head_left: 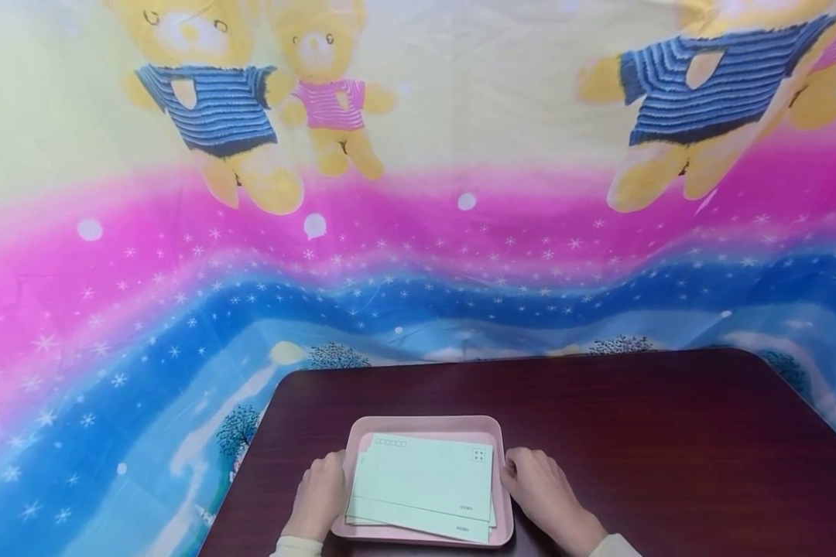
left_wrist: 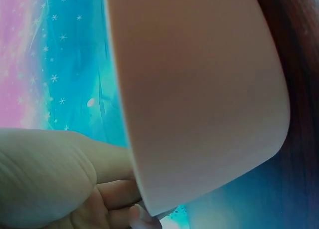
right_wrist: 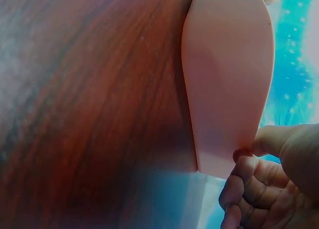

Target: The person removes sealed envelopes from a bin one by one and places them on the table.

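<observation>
Left hand point(head_left: 318, 493) and right hand point(head_left: 542, 489) are gripping opposite sides of a pink tray point(head_left: 428, 424), fingers curling at its rim. Overlapping pale green envelopes point(head_left: 425, 478) are lying inside. The tray is sitting nearer the tabletop's point(head_left: 641, 433) left edge than its right; beyond the back edge, a bear-printed cloth point(head_left: 453, 251) is hanging.

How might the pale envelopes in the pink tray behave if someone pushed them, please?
The pale envelopes look thin, so they would probably flex. Their uneven edges suggest a loose stack, apt to slide, though the pink tray has walls likely to contain them.
</observation>
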Demonstrator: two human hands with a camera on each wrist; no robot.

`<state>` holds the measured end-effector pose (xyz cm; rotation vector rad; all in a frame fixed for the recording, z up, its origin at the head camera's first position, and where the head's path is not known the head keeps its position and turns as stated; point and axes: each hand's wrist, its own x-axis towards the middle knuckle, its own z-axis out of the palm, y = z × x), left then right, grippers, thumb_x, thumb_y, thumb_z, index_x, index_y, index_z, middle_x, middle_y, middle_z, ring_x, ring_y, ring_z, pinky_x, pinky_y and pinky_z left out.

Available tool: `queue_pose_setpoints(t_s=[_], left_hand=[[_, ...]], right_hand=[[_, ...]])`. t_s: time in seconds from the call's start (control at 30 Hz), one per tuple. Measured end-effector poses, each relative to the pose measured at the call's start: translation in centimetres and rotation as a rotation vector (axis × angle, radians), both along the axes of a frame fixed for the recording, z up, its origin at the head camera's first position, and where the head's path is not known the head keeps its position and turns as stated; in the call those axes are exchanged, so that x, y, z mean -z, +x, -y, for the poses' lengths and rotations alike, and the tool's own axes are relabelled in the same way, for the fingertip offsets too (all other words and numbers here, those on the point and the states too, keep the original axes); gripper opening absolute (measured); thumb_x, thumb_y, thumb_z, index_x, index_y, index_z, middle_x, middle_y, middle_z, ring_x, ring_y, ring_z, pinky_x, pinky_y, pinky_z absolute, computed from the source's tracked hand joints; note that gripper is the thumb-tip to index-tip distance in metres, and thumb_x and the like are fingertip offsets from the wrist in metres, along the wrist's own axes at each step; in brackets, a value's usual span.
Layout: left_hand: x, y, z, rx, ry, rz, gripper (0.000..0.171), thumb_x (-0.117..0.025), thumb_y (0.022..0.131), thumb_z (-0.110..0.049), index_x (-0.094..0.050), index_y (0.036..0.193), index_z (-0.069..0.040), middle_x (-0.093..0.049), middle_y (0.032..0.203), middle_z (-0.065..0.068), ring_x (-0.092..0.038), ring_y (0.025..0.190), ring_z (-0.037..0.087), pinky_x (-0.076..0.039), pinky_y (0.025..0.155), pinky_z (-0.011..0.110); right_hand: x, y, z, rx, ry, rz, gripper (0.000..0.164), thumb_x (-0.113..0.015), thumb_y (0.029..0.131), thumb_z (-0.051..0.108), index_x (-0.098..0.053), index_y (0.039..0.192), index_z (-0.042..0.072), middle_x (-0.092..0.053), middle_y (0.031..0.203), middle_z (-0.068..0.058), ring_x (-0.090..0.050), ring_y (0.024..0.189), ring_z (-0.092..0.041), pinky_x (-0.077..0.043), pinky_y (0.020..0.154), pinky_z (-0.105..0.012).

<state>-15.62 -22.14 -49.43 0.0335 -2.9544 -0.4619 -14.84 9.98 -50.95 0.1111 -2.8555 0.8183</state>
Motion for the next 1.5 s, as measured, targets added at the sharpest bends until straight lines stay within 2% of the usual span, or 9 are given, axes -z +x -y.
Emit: queue_pose_setpoints(t_s=[0.2, 0.4, 0.5, 0.63, 0.8, 1.0, 1.23, 1.4, 1.5], left_hand=[[-0.1, -0.2, 0.1, 0.002, 0.018, 0.016, 0.022, -0.056, 0.094, 0.004, -0.073, 0.106, 0.0, -0.073, 0.089, 0.022, -0.071, 0.073, 0.038, -0.055, 0.058, 0.049], [-0.5, -0.2, 0.1, -0.029, 0.053, 0.03, 0.026, -0.065, 0.093, -0.008, -0.071, 0.115, 0.005, -0.074, 0.099, 0.024, -0.073, 0.08, 0.039, -0.057, 0.065, 0.051], [-0.9, -0.2, 0.0, -0.048, 0.055, 0.001, 0.035, -0.067, 0.093, -0.016, -0.069, 0.122, 0.005, -0.074, 0.083, 0.015, -0.069, 0.068, 0.029, -0.055, 0.062, 0.047], [-1.4, -0.1, -0.1, -0.036, 0.019, -0.076, 0.035, -0.068, 0.093, -0.021, -0.071, 0.121, 0.0, -0.062, 0.064, -0.002, -0.057, 0.056, 0.016, -0.049, 0.056, 0.04], [-1.9, 0.1, -0.4, -0.009, -0.011, -0.153, 0.034, -0.07, 0.093, -0.025, -0.072, 0.118, -0.002, -0.073, 0.079, 0.005, -0.067, 0.067, 0.024, -0.053, 0.06, 0.043], [-2.5, 0.1, -0.8, 0.003, -0.016, -0.172, 0.036, -0.071, 0.093, -0.028, -0.072, 0.119, -0.003, -0.077, 0.097, 0.014, -0.072, 0.081, 0.032, -0.056, 0.066, 0.047], [-2.9, 0.2, -1.7, 0.043, -0.017, -0.208, 0.038, -0.073, 0.091, -0.028, -0.072, 0.118, -0.002, -0.076, 0.1, 0.017, -0.071, 0.085, 0.035, -0.057, 0.068, 0.049], [-2.9, 0.2, -2.3, 0.074, -0.044, -0.234, 0.036, -0.074, 0.091, -0.028, -0.072, 0.116, -0.003, -0.075, 0.099, 0.016, -0.07, 0.086, 0.034, -0.057, 0.07, 0.049], [-2.8, 0.3, -2.6, 0.09, -0.048, -0.255, 0.035, -0.075, 0.089, -0.027, -0.072, 0.115, -0.004, -0.074, 0.096, 0.015, -0.07, 0.085, 0.033, -0.056, 0.068, 0.048]], right_hand=[[-0.1, -0.1, -0.1, -0.009, 0.022, 0.012, 0.047, -0.069, 0.084, 0.007, -0.033, 0.057, 0.02, -0.026, 0.054, 0.009, -0.028, 0.049, -0.008, -0.022, 0.047, -0.024], [-1.2, -0.2, -0.7, -0.016, 0.072, 0.008, 0.035, -0.073, 0.086, 0.017, -0.05, 0.059, 0.021, -0.039, 0.053, 0.008, -0.037, 0.05, -0.01, -0.03, 0.049, -0.027], [-2.0, -0.2, -1.0, -0.014, 0.095, -0.01, 0.029, -0.074, 0.085, 0.021, -0.056, 0.063, 0.022, -0.042, 0.054, 0.008, -0.039, 0.051, -0.01, -0.031, 0.05, -0.028], [-2.9, -0.3, -1.3, -0.02, 0.103, -0.012, 0.027, -0.074, 0.086, 0.023, -0.057, 0.065, 0.023, -0.041, 0.054, 0.008, -0.038, 0.052, -0.009, -0.03, 0.05, -0.027], [-3.5, -0.3, -1.2, -0.027, 0.102, -0.018, 0.026, -0.075, 0.087, 0.026, -0.058, 0.068, 0.023, -0.04, 0.056, 0.008, -0.037, 0.052, -0.009, -0.028, 0.051, -0.025], [-3.9, -0.5, -1.1, -0.035, 0.094, -0.038, 0.025, -0.076, 0.088, 0.03, -0.06, 0.07, 0.022, -0.041, 0.058, 0.009, -0.037, 0.053, -0.008, -0.028, 0.05, -0.024], [-4.4, -0.5, -0.5, -0.054, 0.069, -0.052, 0.023, -0.076, 0.088, 0.033, -0.063, 0.075, 0.019, -0.044, 0.062, 0.007, -0.038, 0.055, -0.009, -0.028, 0.051, -0.024], [-4.4, -0.6, 0.2, -0.066, 0.065, -0.081, 0.018, -0.077, 0.087, 0.032, -0.073, 0.089, 0.015, -0.052, 0.066, 0.008, -0.043, 0.06, -0.007, -0.034, 0.054, -0.024], [-4.3, -0.7, 0.7, -0.083, 0.078, -0.108, 0.019, -0.078, 0.086, 0.032, -0.074, 0.091, 0.014, -0.055, 0.068, 0.008, -0.046, 0.061, -0.007, -0.037, 0.055, -0.025]])
